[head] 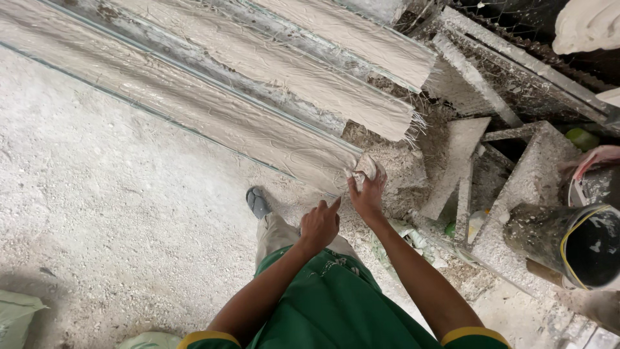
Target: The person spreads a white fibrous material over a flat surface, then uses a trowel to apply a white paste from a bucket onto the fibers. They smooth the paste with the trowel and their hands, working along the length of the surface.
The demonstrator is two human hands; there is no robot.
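**Two hands at the end of a fibre-covered plaster strip**

We look down on our own two hands. Our right hand is closed around a pale, plaster-caked wad, pressing it against the near end of a long plaster strip; the grip looks firm, as though to rub or pack that end. Our left hand, just beside it and a little nearer our body, holds nothing: its fingers are loosely curled, with the forefinger pointing toward the wad. Beyond the right hand, more fibre-strewn strips lie side by side, running away to the upper left. To the right of that hand stand dusty metal frames and a dark bucket. Below our hands are a green shirt and one grey shoe on the white, gritty floor.
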